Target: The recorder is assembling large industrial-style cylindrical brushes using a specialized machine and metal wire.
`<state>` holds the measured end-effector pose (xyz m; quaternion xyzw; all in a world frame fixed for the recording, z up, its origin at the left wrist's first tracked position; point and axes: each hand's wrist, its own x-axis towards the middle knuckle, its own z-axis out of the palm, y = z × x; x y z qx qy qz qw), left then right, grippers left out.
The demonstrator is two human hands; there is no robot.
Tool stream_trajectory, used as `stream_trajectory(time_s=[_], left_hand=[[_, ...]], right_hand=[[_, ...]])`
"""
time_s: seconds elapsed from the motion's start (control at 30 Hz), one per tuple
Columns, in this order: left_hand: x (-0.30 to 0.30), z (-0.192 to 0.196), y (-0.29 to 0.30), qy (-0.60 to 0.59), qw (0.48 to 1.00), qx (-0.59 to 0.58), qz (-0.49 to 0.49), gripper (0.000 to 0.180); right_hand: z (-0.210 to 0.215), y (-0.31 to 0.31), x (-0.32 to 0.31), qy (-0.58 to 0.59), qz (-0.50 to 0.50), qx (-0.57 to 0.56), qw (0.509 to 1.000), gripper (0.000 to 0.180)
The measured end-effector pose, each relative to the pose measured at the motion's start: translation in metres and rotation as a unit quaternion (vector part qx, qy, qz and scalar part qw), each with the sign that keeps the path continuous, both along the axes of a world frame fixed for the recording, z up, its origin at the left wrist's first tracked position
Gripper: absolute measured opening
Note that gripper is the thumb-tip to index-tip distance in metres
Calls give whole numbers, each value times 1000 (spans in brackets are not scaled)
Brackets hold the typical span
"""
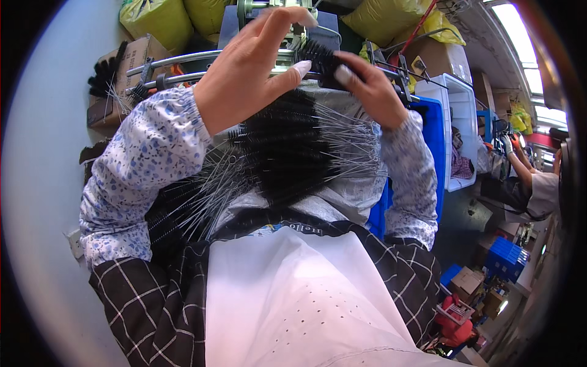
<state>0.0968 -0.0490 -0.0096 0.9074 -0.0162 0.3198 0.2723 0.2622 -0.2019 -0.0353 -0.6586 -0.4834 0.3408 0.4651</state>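
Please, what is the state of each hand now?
Left hand: open, nothing visibly held.
Right hand: closed on a black bristle brush.

Motion blur softens the raised fingertips of a person's left hand (247, 70), which screens part of a light-green machine (246, 8) cropped by the upper edge. The right hand (376, 88) covers one end of a black brush (317, 56). Yellow sacks (156, 24) run out of frame above. At right, the dark rim cuts into a co-worker (541, 191); objects around a blue crate (506, 257) are too small to identify.
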Motion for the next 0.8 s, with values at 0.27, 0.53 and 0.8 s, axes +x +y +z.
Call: stream_trajectory(time_s=[0.27, 0.53, 0.8], left_hand=[[33, -67, -38, 451, 874, 98, -151, 66], [49, -91, -27, 604, 792, 83, -38, 103], [25, -76, -66, 577, 811, 65, -68, 99]], right_hand=[[-75, 46, 68, -511, -198, -129, 826, 31], [-86, 58, 73, -497, -174, -116, 843, 31], [-94, 67, 112, -582, -123, -146, 791, 38]])
